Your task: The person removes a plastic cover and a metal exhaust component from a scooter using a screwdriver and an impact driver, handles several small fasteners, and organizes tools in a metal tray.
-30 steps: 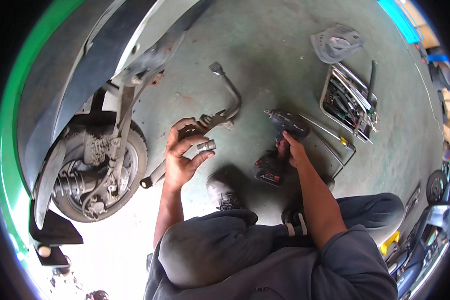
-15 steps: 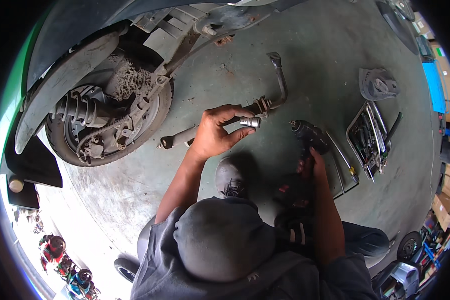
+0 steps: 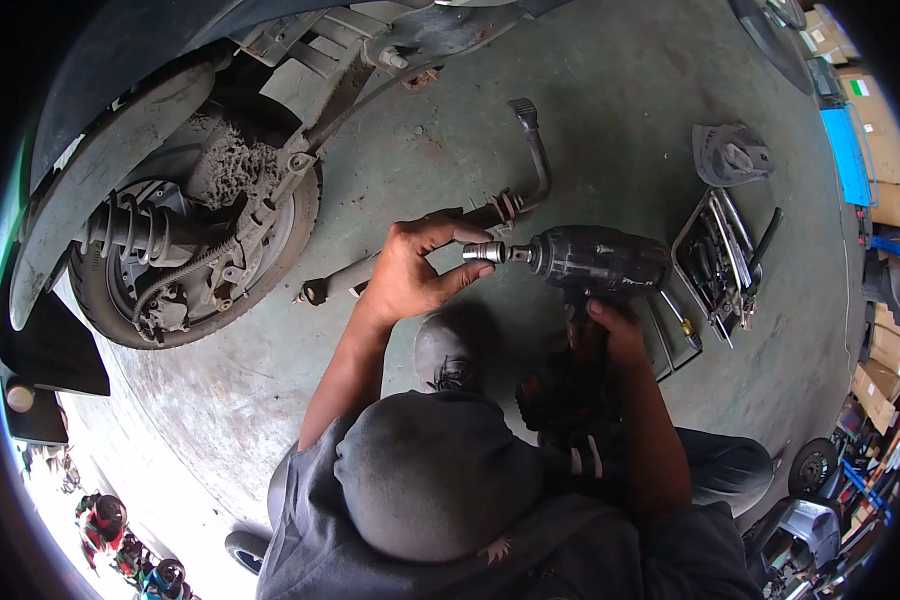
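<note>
Between the thumb and fingers of my left hand (image 3: 408,272) is a short silver socket (image 3: 484,252), held level above the floor. My right hand (image 3: 615,330) is wrapped round the grip of a black cordless impact wrench (image 3: 605,258). Its drive tip (image 3: 519,254) faces the socket's right end and lines up with it; whether the two are joined I cannot tell. Under my left hand lies a dark metal bar (image 3: 345,280), with a bent arm (image 3: 538,155) ending in a ribbed pedal. The wrench's lower end is dark and partly hidden in shadow.
A dirty motorbike wheel (image 3: 305,225) with a spring shock absorber (image 3: 135,230) stands at left. To the right are a metal tray of tools (image 3: 682,240), a long yellow-handled tool (image 3: 690,333) and a grey cap (image 3: 732,155). My shoe (image 3: 446,350) is below my left hand.
My right hand has raised the impact wrench and turned it level, bringing its drive tip to the socket. My left hand still pinches the socket. The whole view has shifted slightly.
</note>
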A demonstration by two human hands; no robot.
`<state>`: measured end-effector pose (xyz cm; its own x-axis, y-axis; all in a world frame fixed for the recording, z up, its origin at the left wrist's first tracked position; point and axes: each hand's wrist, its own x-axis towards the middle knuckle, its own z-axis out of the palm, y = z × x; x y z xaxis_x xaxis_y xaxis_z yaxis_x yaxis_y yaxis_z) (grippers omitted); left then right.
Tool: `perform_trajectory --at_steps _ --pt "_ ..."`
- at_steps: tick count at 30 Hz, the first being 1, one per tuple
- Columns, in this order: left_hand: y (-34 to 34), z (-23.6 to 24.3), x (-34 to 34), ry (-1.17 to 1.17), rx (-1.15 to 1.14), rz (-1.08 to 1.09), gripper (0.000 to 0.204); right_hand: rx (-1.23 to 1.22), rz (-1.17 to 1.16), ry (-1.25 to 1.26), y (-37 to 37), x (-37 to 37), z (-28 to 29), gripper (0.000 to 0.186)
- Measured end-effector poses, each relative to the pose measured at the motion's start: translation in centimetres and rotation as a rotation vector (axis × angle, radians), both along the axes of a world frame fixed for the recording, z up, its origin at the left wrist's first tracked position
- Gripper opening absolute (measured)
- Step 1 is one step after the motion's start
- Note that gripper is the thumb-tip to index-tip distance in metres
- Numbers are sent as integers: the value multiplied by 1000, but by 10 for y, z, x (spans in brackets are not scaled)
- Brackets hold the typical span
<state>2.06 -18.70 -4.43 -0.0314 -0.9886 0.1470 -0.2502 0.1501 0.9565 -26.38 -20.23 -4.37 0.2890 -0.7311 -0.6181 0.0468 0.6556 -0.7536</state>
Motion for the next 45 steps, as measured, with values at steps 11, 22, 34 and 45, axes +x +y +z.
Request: perform_trajectory --at_steps 11,22,34,45 --pt "-3 -5 -5 -259 -97 -57 26 -44 168 128 -4 -19 -4 34" --pt "6 -16 -20 -475 -235 -61 22 235 70 -6 6 -3 -16 29" --pt "12 -2 -32 -391 -133 59 51 305 105 -33 10 -37 -74 33" --pt "-32 -8 -25 -632 70 168 33 201 -6 305 25 -116 -129 33"
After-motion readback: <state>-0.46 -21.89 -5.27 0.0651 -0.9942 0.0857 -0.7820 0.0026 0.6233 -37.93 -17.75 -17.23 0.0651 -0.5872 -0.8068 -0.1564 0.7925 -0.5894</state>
